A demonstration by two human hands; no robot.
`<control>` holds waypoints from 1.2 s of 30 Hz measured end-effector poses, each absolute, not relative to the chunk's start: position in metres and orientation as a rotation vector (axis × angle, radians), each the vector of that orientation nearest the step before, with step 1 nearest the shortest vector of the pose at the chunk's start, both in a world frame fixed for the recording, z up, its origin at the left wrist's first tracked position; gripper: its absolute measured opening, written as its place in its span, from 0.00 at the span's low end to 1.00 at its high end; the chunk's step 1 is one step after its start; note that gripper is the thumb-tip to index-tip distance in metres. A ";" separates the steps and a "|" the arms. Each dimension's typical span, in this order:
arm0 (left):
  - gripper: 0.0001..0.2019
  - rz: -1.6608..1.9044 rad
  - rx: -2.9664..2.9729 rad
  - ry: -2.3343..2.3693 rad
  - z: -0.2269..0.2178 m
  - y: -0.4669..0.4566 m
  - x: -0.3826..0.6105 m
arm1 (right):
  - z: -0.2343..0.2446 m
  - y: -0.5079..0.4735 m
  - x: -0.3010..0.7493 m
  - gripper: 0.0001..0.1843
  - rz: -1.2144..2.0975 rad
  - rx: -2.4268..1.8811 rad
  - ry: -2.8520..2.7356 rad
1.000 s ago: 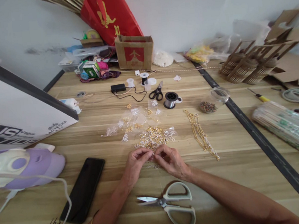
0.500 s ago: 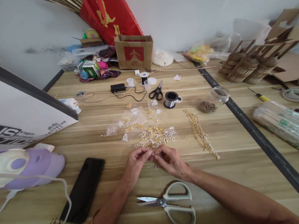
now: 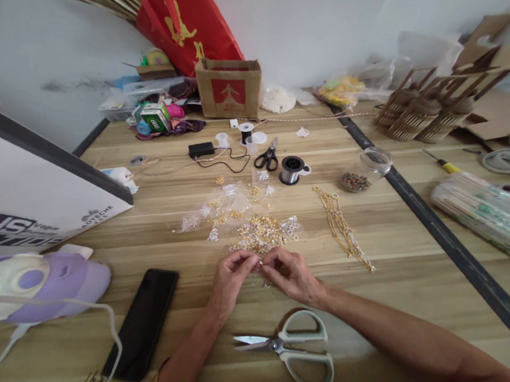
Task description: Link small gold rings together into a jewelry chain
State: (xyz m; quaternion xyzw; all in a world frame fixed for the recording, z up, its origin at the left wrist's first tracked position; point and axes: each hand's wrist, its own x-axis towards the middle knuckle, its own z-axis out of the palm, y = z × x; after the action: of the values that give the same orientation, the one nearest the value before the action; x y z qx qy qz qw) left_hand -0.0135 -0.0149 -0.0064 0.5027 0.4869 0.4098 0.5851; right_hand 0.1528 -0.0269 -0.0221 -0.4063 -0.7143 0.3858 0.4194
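My left hand [image 3: 237,281] and my right hand [image 3: 292,277] meet fingertip to fingertip at the middle of the table, each in a pinch. A tiny pale piece shows between the fingertips, too small to name. Just beyond them lies a heap of gold and silver beads [image 3: 259,232]. Below the fingers a short silver chain [image 3: 259,284] rests on the wood, partly hidden. Nearer to me are white-handled scissors [image 3: 278,343], their blades a little apart. Several gold and silver chains [image 3: 341,227] lie to the right of my right hand.
Small plastic bags [image 3: 238,200] of findings lie behind the heap. Farther back are a wire spool [image 3: 293,170] and black scissors [image 3: 268,157]. A jar of beads [image 3: 357,179] lies at right, past it a pack of sticks [image 3: 490,218]. A phone [image 3: 144,324] is at left.
Both hands stay in the same place, with only a slight shift of the fingertips. The small pale piece shows a little more clearly now.
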 end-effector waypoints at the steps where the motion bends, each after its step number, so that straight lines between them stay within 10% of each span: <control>1: 0.09 0.964 1.167 1.137 -0.006 -0.015 -0.014 | -0.022 -0.027 0.153 0.04 0.961 -1.015 -1.788; 29: 0.09 0.981 1.349 1.147 0.000 -0.018 -0.013 | -0.012 -0.030 0.155 0.08 0.993 -0.950 -1.766; 36: 0.10 0.978 1.341 1.119 0.001 -0.020 -0.010 | -0.002 -0.019 0.168 0.22 1.263 -1.107 -1.711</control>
State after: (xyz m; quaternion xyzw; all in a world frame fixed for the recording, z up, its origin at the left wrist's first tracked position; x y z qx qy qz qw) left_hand -0.0102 -0.0199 0.0013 0.5641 0.4708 0.4113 0.5394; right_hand 0.1681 -0.0191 -0.0020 -0.4302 -0.6648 0.4907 0.3637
